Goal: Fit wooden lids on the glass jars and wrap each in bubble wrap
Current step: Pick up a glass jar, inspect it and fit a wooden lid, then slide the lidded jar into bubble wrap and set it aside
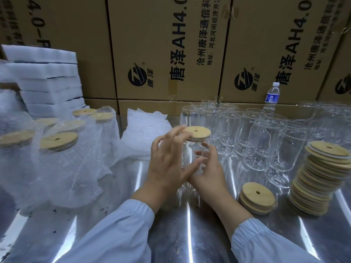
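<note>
Holding the lidded glass jar (190,149) at the centre of the shiny metal table (171,234), the right hand (209,171) curls round its smooth body. The left hand (169,162) is released, with straight fingers beside the round wooden lid (197,132). The lid seems seated, so the next move probably calls for 1 soft bubble wrap (146,133) sheet from 11 o'clock.

Shiny table (190,230), crowded.
Wrapped jars (57,160) at 9 o'clock, foam sheets (49,86) at 10, bubble wrap (144,130) at 11, bare jars (252,141) and a bottle (272,95) at 1, two lid stacks (321,179) at 3.
</note>
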